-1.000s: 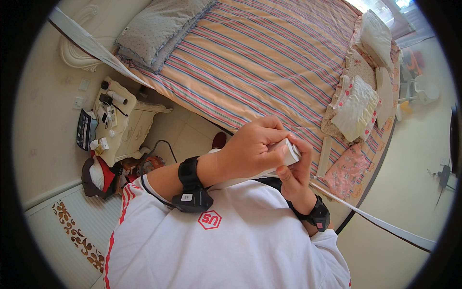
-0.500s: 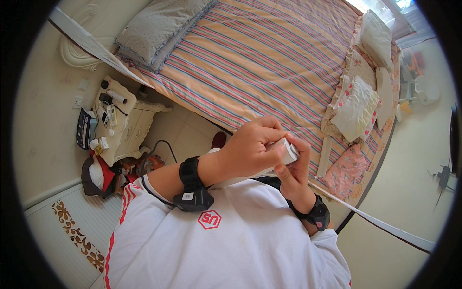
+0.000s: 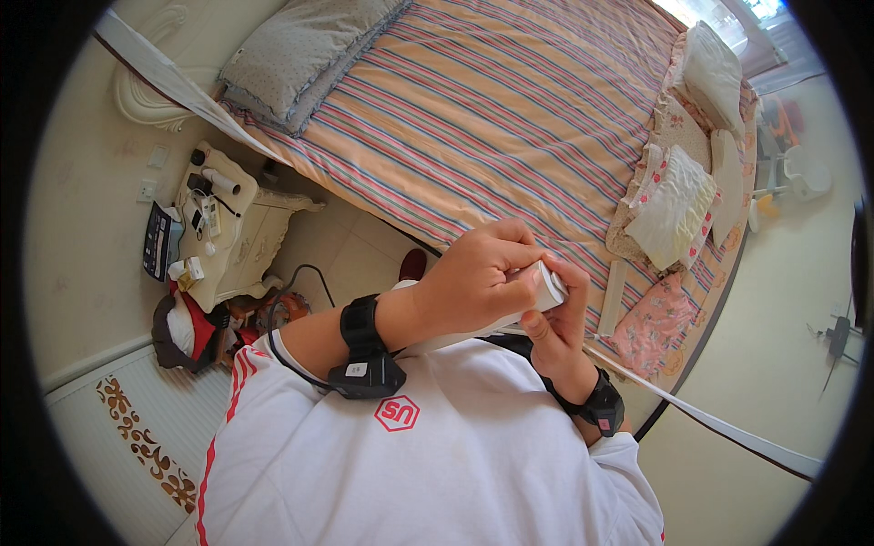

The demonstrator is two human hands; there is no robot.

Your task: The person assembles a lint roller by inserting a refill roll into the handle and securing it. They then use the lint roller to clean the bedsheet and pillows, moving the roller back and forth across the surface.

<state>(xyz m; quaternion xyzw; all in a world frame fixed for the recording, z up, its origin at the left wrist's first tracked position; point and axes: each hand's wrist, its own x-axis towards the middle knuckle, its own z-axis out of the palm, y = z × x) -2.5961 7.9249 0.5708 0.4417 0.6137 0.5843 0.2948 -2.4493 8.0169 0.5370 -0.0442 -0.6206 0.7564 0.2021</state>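
I watch white object (image 3: 553,286) just off picture centre, toward 4 o'clock, held between both hands. Left hand (image 3: 478,284) has fingers curled around it; right hand (image 3: 566,329) has fingers bent narrowly at its end. From object: striped bed cover (image 3: 510,118) 12 o'clock, folded white pad (image 3: 674,202) 2, pink floral cloth (image 3: 655,323) 4, cream nightstand (image 3: 259,241) 9.

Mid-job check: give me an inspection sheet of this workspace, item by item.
Surface: striped bed cover, with gray pillows at upper left.
Job's things: white object with a rounded end, mostly hidden by the hands.
Clutter: small items on the cream nightstand; piled fabrics and a pink floral cloth at the bed's right.
Grips: left grip and right grip both hold the white object.
Cables: black cable loops beside the left forearm.
Surroundings: pale wall, tiled floor.
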